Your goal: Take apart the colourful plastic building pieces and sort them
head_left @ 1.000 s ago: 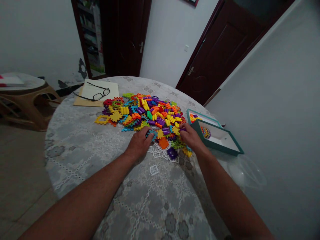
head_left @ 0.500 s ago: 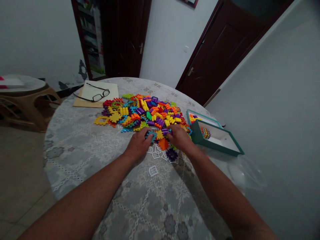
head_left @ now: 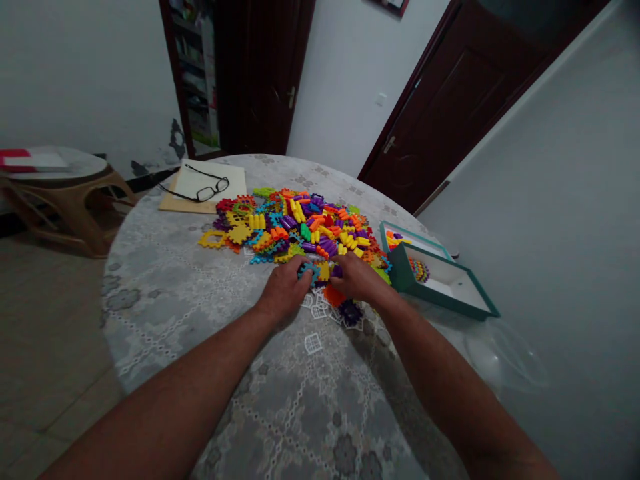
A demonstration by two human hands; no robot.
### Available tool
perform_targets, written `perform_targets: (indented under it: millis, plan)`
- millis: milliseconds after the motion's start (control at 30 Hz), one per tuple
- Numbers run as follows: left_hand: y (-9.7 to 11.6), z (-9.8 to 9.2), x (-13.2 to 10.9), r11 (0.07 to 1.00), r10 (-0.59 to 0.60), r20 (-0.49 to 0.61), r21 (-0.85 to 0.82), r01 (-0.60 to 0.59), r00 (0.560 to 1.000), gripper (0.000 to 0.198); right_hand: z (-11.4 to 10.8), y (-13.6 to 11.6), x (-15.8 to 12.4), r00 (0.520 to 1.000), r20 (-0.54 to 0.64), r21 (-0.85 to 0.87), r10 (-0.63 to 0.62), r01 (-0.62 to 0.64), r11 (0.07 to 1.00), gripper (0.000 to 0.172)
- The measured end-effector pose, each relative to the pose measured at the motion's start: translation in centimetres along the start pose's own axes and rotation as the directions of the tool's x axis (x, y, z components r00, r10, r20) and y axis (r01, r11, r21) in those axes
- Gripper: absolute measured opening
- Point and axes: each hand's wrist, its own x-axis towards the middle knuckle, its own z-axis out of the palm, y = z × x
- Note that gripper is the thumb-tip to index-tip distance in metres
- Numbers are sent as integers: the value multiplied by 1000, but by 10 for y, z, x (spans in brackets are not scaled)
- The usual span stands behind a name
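Note:
A heap of coloured plastic building pieces [head_left: 305,230] lies on the round table [head_left: 210,280]. At its near edge my left hand [head_left: 283,287] is closed on a blue toothed building piece [head_left: 309,272], thumb on the near side. A yellow piece [head_left: 324,271] sits right beside the blue one; whether they are joined I cannot tell. My right hand [head_left: 356,277] is closed around a purple building piece [head_left: 337,272], close to the yellow one. Below the hands are an orange piece [head_left: 334,296], a dark purple piece [head_left: 350,311] and several white lattice pieces [head_left: 313,343].
Black glasses [head_left: 206,193] rest on papers [head_left: 235,181] at the back left. To the right stand an open green box [head_left: 440,300] and its lid [head_left: 417,233], with a clear plastic container [head_left: 505,353] nearer me. A stool [head_left: 80,193] is at far left.
My right hand has moved slightly toward my left, bringing the purple piece against the yellow one. My left hand still holds the blue piece. The whole view has shifted a little.

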Motion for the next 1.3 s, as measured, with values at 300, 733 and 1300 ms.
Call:
perform_targets:
  millis: [300,733,1300]
  plan:
    - [1,-1,0,1000,11,3,16,-11,1000,21,-5,10,38,971,-237,-18,-29,26,1000,42]
    - [-1,1,0,1000,0,0,11,0,1000,24,-5,8,33,994,-109,-208,3,-26,978,30]
    - [8,-6,-1,998,-50,64,34,48,997,24,-101,192,54,803,-179,290,568,-508,811,20]
